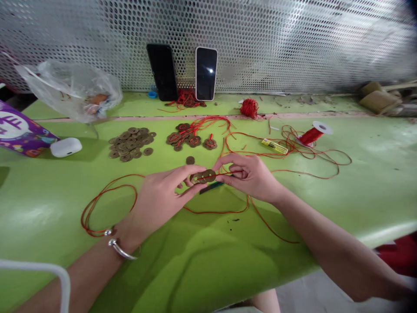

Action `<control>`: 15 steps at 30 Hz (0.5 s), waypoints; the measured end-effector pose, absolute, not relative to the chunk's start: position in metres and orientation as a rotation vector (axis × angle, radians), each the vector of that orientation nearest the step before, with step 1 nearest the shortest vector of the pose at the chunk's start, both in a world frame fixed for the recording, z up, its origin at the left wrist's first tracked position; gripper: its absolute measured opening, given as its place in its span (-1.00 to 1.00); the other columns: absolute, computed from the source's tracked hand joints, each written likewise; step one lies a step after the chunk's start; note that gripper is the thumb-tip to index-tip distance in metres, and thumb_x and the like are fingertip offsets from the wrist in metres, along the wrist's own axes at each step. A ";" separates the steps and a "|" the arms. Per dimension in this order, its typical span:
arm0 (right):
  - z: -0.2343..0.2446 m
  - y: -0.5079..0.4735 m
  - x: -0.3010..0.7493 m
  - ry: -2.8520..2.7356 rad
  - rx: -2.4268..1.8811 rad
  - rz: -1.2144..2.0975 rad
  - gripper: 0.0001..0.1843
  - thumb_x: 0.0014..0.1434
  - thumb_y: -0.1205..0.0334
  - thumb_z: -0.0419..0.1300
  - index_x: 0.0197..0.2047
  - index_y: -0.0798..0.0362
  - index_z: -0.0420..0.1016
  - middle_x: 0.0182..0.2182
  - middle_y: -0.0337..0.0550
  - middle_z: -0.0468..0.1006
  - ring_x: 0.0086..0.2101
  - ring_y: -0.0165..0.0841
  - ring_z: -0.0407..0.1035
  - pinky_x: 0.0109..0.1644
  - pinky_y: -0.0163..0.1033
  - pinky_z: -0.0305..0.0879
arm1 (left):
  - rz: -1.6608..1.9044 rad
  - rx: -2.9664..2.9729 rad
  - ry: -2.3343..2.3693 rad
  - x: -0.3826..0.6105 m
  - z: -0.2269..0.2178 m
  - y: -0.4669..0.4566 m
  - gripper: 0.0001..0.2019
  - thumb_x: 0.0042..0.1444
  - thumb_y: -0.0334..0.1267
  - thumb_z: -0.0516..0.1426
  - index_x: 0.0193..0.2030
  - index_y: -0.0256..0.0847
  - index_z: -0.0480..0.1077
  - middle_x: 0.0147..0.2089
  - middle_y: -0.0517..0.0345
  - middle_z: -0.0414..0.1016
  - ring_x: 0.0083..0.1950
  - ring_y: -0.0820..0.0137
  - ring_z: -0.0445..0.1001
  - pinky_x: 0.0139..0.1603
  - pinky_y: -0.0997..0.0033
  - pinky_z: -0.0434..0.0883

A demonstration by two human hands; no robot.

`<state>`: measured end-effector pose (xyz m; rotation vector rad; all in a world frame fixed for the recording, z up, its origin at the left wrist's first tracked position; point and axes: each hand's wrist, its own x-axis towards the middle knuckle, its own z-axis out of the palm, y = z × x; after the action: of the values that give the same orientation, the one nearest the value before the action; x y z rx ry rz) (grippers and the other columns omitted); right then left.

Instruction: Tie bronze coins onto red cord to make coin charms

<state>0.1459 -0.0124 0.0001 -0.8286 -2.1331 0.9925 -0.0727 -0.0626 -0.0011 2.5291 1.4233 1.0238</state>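
Note:
My left hand (159, 198) pinches two overlapping bronze coins (203, 176) with square holes, held just above the green table (65, 208). My right hand (250, 174) is closed on a red cord (224, 174) that runs across the coins. More of the cord loops over the table at the left (97, 204) and under my hands. A dark thin tool (211, 187) lies on the table just beneath the coins. A single loose coin (190, 160) lies behind my hands.
A pile of loose coins (130, 143) and several coins tied with red cord (190, 137) lie further back. A yellow lighter (275, 146), a red cord spool (312, 134), two phones (182, 71), a plastic bag (71, 89), a white earbud case (65, 147) and a purple box (18, 130) are around.

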 end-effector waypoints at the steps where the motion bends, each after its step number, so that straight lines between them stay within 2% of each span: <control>1: 0.000 -0.012 0.146 -2.136 -0.830 0.991 -0.79 0.19 0.16 0.22 -0.17 0.11 0.49 -0.64 -0.43 0.02 -0.62 -0.58 -0.18 -0.58 -0.38 -0.23 | 1.021 2.530 1.425 -0.073 -0.001 -0.063 -0.77 0.18 -0.16 0.19 -0.03 -0.07 0.40 -0.21 0.35 0.62 -0.50 0.56 0.48 -0.38 0.51 0.43; 6: 0.000 -0.012 0.146 -2.151 -0.831 0.986 -0.77 0.18 0.16 0.23 -0.14 0.11 0.52 -0.62 -0.40 0.12 -0.61 -0.58 -0.17 -0.58 -0.37 -0.23 | 1.013 2.523 1.427 -0.072 0.001 -0.065 -0.78 0.16 -0.20 0.20 -0.05 -0.09 0.41 -0.17 0.33 0.62 -0.47 0.55 0.50 -0.34 0.50 0.45; 10: 0.001 -0.012 0.146 -2.162 -0.822 1.007 -0.77 0.17 0.16 0.24 -0.16 0.12 0.53 -0.64 -0.42 0.06 -0.61 -0.57 -0.19 -0.57 -0.36 -0.23 | 1.030 2.516 1.395 -0.072 0.004 -0.065 -0.81 0.14 -0.21 0.22 -0.11 -0.14 0.40 -0.20 0.32 0.62 -0.40 0.54 0.54 -0.33 0.55 0.46; 15: 0.003 -0.011 0.148 -2.177 -0.810 1.018 -0.76 0.16 0.14 0.26 -0.16 0.12 0.54 -0.65 -0.43 -0.01 -0.60 -0.57 -0.21 -0.57 -0.36 -0.23 | 1.056 2.562 1.386 -0.072 0.004 -0.064 -0.83 0.13 -0.16 0.22 -0.18 -0.13 0.39 -0.29 0.34 0.62 -0.44 0.52 0.53 -0.38 0.52 0.45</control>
<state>0.1481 -0.0113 0.0034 -0.8102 -2.1766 1.0176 -0.0722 -0.0637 0.0037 2.5616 1.3862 1.0557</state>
